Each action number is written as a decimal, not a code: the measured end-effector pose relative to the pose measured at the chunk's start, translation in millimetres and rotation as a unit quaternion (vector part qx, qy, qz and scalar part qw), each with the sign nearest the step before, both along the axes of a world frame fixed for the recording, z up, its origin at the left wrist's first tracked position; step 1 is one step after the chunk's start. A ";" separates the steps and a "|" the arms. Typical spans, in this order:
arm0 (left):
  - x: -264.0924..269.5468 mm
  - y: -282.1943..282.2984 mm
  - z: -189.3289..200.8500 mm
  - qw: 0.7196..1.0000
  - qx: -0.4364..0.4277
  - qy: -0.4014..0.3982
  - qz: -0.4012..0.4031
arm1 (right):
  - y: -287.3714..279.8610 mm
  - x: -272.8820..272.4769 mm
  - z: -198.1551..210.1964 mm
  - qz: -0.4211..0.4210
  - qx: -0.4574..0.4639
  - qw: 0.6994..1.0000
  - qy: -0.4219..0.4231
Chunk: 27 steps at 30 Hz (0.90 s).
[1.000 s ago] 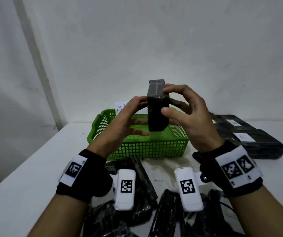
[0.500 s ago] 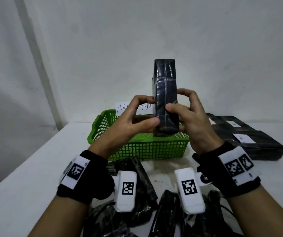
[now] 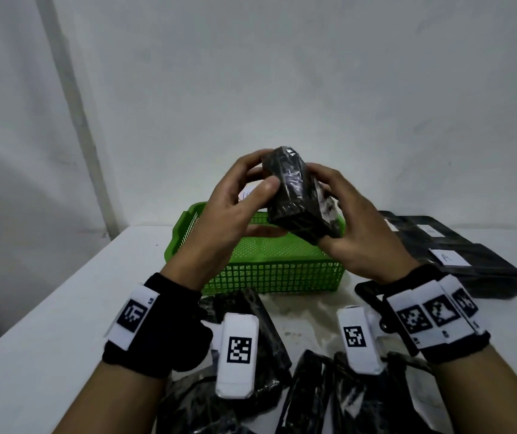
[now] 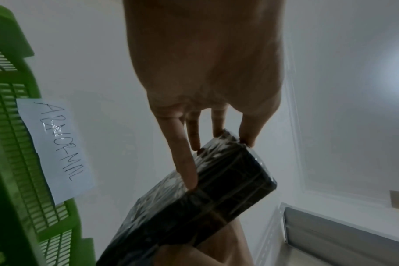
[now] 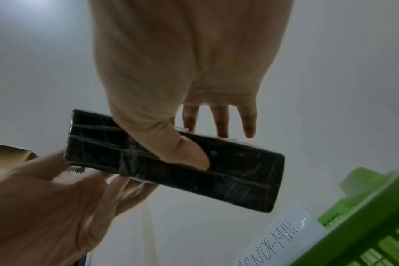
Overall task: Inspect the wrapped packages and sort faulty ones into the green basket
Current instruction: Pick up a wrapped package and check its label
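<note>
A black package wrapped in clear film [image 3: 294,195] is held tilted in the air above the green mesh basket [image 3: 269,270]. My left hand [image 3: 263,173] grips its left side, thumb on the near face and fingers behind the top end. My right hand [image 3: 329,208] grips its right side and lower end. In the left wrist view my left fingers [image 4: 185,162] lie along the package [image 4: 207,194]. From the right wrist I see my right thumb [image 5: 182,149] pressing the package's [image 5: 239,171] narrow taped side. A paper label reading ABNORMAL [image 4: 57,144] hangs on the basket's far rim.
Flat black packages with white labels [image 3: 457,258] are stacked on the white table [image 3: 47,339] to the right of the basket. A loose pile of several black wrapped packages [image 3: 260,333] lies near the front edge under my wrists. A white wall stands close behind.
The package stood upright on end between my hands. It is now tipped over to a slant and turned, and my fingers have shifted round it.
</note>
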State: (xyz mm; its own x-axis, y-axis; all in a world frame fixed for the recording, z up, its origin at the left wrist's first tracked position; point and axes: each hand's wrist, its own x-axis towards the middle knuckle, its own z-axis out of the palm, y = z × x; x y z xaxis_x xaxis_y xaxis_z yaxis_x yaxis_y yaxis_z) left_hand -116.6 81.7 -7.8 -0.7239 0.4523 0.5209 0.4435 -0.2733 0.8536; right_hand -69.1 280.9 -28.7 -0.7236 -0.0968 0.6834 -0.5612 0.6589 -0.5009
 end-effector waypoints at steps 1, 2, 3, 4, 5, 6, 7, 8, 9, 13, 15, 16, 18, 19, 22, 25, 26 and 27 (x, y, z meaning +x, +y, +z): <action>-0.2 -1.2 0.0 1.000 0.000 0.006 -0.007 | -0.5 0.2 0.5 -0.008 0.010 1.000 0.008; -0.3 -2.4 -0.4 1.000 0.003 0.004 -0.018 | -0.2 1.2 0.9 -0.015 0.017 1.000 0.009; -1.2 -3.8 -0.7 1.000 0.008 0.001 -0.028 | 0.4 2.3 2.5 -0.019 0.024 1.000 0.007; -1.9 -4.6 -1.3 0.999 0.013 -0.002 -0.033 | 1.6 3.8 4.4 -0.021 0.030 0.999 0.005; -2.0 -3.7 -2.7 0.999 0.015 -0.004 -0.035 | 3.8 5.3 6.3 -0.024 0.035 0.999 0.005; -1.8 -1.9 -4.0 0.999 0.017 -0.010 -0.038 | 5.9 7.2 8.8 -0.028 0.042 0.999 0.004; -0.5 1.8 -6.5 0.999 0.018 -0.023 -0.043 | 9.5 10.6 10.1 -0.033 0.050 0.998 0.000; 1.0 5.2 -7.9 0.998 0.016 -0.039 -0.046 | 13.7 14.1 11.5 -0.040 0.060 0.997 -0.008; 1.9 9.4 -8.6 0.997 0.008 -0.053 -0.047 | 20.0 18.5 12.7 -0.048 0.067 0.996 -0.023; -0.8 35.9 -3.9 0.994 -0.104 -0.022 -0.003 | 63.1 40.8 20.1 -0.110 0.122 0.980 -0.108; -0.7 55.3 -1.0 0.987 -0.160 0.014 0.025 | 87.9 54.5 24.2 -0.158 0.157 0.965 -0.140; 1.5 64.9 -0.2 0.981 -0.188 0.032 0.030 | 98.8 60.9 25.3 -0.180 0.174 0.955 -0.160; 11.0 87.3 -0.6 0.965 -0.251 0.074 0.013 | 121.7 75.4 23.1 -0.228 0.215 0.924 -0.217; 16.2 97.5 -1.6 0.952 -0.291 0.100 0.000 | 132.5 81.3 19.5 -0.248 0.240 0.905 -0.249; 29.9 128.1 -7.4 0.892 -0.418 0.160 -0.058 | 163.2 94.7 0.8 -0.284 0.301 0.842 -0.346; 33.2 153.4 -18.1 0.815 -0.543 0.152 -0.137 | 182.0 97.9 -23.5 -0.286 0.317 0.805 -0.412; 33.3 159.9 -21.7 0.785 -0.583 0.141 -0.154 | 184.9 97.1 -30.6 -0.286 0.314 0.799 -0.426; 33.6 167.1 -26.1 0.758 -0.617 0.133 -0.165 | 187.5 97.2 -37.9 -0.289 0.311 0.794 -0.436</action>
State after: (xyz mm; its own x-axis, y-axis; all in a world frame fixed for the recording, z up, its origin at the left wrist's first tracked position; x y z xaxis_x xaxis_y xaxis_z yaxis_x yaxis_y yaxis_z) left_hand -83.1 248.8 -33.8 -0.4080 0.8479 -0.3386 0.7265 0.5261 0.4421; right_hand 28.1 468.4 -66.6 -0.9418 0.3005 -0.1508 0.3053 0.9522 -0.0096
